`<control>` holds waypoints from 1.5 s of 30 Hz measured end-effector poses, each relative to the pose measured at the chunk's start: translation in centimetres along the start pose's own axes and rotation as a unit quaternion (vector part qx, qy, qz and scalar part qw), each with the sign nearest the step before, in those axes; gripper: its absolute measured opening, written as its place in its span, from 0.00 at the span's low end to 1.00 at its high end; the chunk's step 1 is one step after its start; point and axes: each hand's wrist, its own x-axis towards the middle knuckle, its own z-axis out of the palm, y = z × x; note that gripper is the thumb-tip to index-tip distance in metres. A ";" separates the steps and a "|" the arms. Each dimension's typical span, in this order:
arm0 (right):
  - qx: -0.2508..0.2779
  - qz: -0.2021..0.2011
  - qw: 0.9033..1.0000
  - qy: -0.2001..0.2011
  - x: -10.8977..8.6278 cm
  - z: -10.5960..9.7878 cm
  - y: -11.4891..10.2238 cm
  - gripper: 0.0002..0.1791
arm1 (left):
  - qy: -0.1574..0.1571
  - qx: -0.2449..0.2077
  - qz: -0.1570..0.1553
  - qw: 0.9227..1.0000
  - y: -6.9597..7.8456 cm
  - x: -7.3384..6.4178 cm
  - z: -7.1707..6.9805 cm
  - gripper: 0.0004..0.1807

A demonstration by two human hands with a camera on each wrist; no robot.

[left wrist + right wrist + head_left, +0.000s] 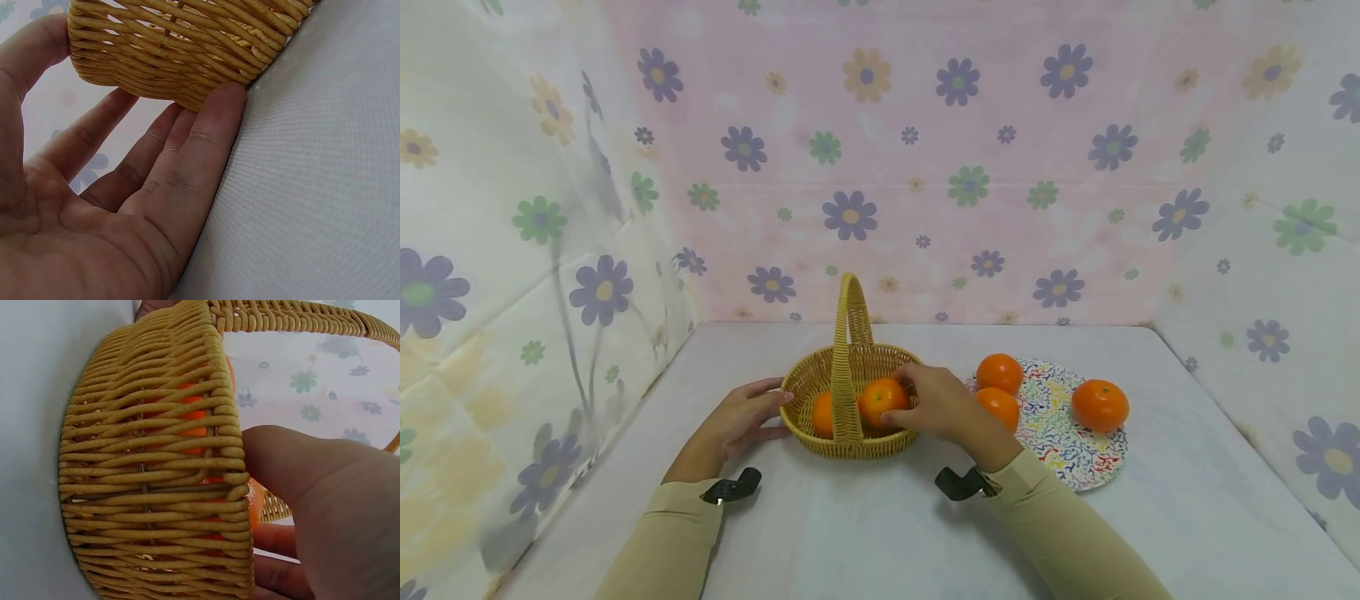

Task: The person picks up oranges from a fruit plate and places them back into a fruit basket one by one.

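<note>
A yellow woven basket (850, 446) with a tall arched handle (842, 358) stands on the table. My left hand (748, 417) is at its left end, the thumb at the rim and the other fingers spread along the outer wall (181, 56). Over the right rim reaches my right hand (942, 402), gripping an orange (883, 402) inside the basket between thumb and fingers. A second orange (823, 415) lies left of it, partly hidden by the handle. Through the weave in the right wrist view, the gripped orange (255, 500) shows in part.
To the right lies a round plate (1060, 450) with a multicoloured speckled pattern. One orange (1100, 406) sits on its right side; two more, a far one (999, 374) and a nearer one (997, 408), are at its left edge. Flowered cloth walls (925, 167) enclose the white table (850, 533).
</note>
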 end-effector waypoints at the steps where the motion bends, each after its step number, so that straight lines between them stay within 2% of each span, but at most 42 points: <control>1: 0.000 0.001 1.000 -0.003 0.0 0.0 0.0 0.34 | 0.000 0.000 0.000 1.000 0.0 0.1 0.1 0.35; 9: -0.002 -0.011 1.000 -0.009 -0.4 0.1 0.1 0.33 | -0.012 0.002 0.004 1.000 0.2 0.5 0.5 0.37; 13: 0.002 -0.019 1.000 -0.014 -0.3 0.5 -0.2 0.31 | -0.020 0.009 0.010 1.000 0.1 0.3 0.1 0.38; 21: -0.015 -0.030 0.999 -0.018 0.4 1.6 -0.4 0.32 | -0.013 0.006 0.004 1.000 -0.1 -0.7 -0.9 0.39; 35: -0.032 -0.026 0.999 -0.011 -0.1 1.4 0.1 0.33 | -0.018 -0.002 0.002 1.000 0.2 0.1 0.1 0.38; 45: -0.048 -0.039 0.998 0.004 0.0 1.0 -0.2 0.32 | -0.009 0.010 0.004 1.000 0.0 0.0 -0.2 0.39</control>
